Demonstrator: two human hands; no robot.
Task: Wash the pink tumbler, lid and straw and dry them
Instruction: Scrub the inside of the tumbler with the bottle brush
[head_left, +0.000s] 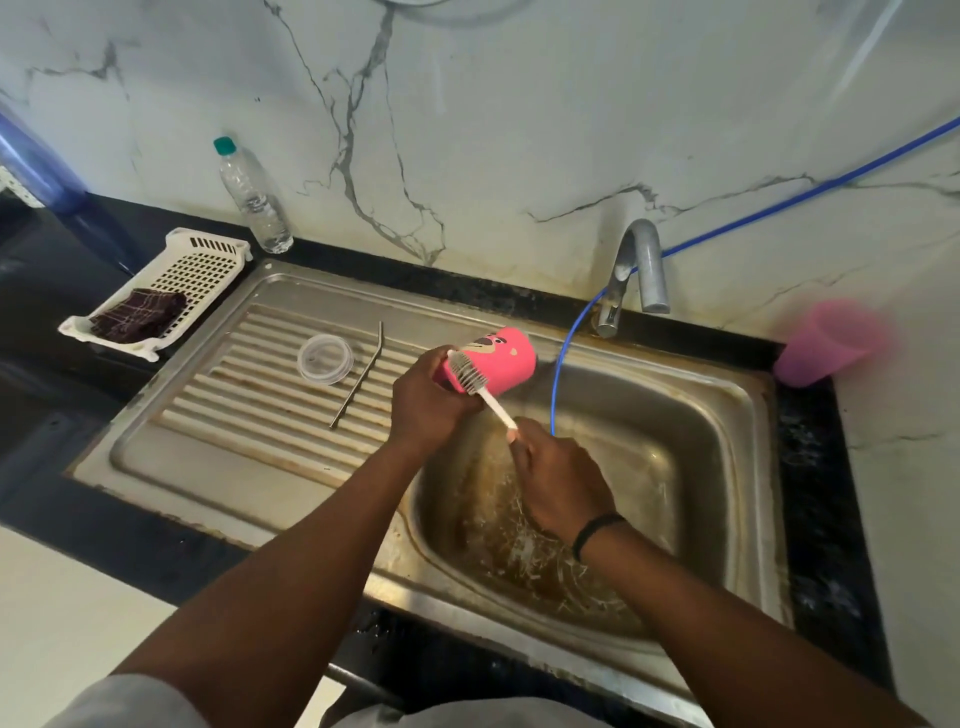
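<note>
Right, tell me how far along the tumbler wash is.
Done: nothing that shows. In hand: the left hand holds the pink tumbler over the sink while the right hand works the brush at its mouth. Left: lid and straw lie on the drainboard; the cloth sits in the basket.

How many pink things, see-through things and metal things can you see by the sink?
Pink: 2, the tumbler held by the left hand and the pink cup.
See-through: 2, the lid and the water bottle.
Metal: 3, the straw, the tap and the sink.
Total: 7
</note>
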